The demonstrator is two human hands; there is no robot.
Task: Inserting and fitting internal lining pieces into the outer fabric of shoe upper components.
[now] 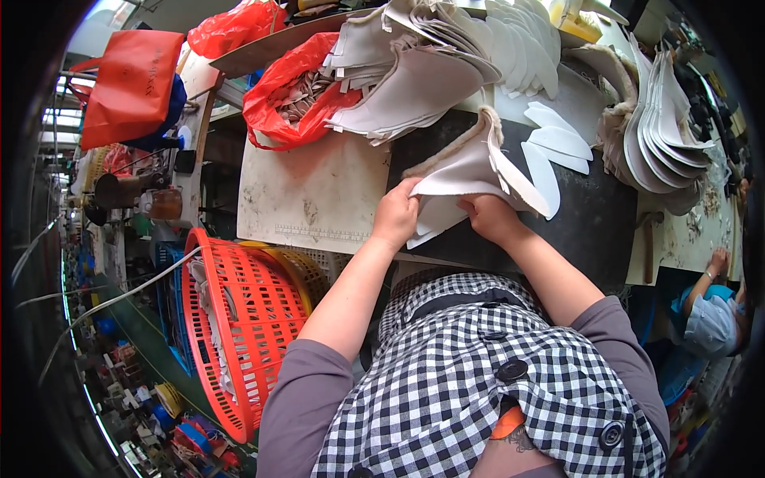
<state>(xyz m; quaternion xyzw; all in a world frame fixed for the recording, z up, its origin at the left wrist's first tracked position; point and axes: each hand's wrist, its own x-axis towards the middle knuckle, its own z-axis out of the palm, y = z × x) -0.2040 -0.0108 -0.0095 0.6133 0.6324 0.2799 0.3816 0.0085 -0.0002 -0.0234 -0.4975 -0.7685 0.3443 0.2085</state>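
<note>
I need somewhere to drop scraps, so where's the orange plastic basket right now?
In the head view the orange plastic basket sits low on the person's left, beside the left forearm and below the pale board on the bench.

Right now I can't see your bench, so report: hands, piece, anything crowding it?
Left hand and right hand both grip the white fleece-edged cut piece. Loose white cut shapes beside it.

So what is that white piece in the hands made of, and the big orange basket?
The white piece held by the left hand and right hand looks like thin, matte leather or a leather-like sheet with a fuzzy, fleece-like lining: it bends softly and a woolly fringe shows along its edge. The orange basket looks like moulded plastic, glossy and rigid, with an open grid of slots.
</note>
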